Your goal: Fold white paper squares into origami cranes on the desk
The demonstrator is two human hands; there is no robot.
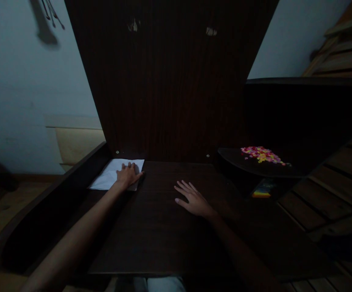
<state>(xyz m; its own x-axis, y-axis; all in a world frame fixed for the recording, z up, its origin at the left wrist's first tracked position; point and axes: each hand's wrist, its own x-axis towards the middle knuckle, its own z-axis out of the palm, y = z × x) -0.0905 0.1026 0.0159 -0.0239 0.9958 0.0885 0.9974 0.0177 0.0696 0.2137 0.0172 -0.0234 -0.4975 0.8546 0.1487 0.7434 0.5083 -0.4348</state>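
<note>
My left hand (127, 175) lies with spread fingers on a white sheet of paper (106, 177) at the desk's back left corner. A dark edge shows beneath the sheet's right side; what it belongs to I cannot make out. Over the middle of the dark wooden desk (151, 227), my right hand (194, 200) is open, palm down, fingers apart, holding nothing. Whether it touches the desktop I cannot tell. The paper is to the left of my right hand, well apart from it.
A raised side panel (51, 202) borders the desk on the left, and a tall dark back panel (170, 89) rises behind. On the right, a curved shelf (233, 158) bears a heap of small colourful pieces (262, 154). Below it sits a rainbow-edged object (261, 194).
</note>
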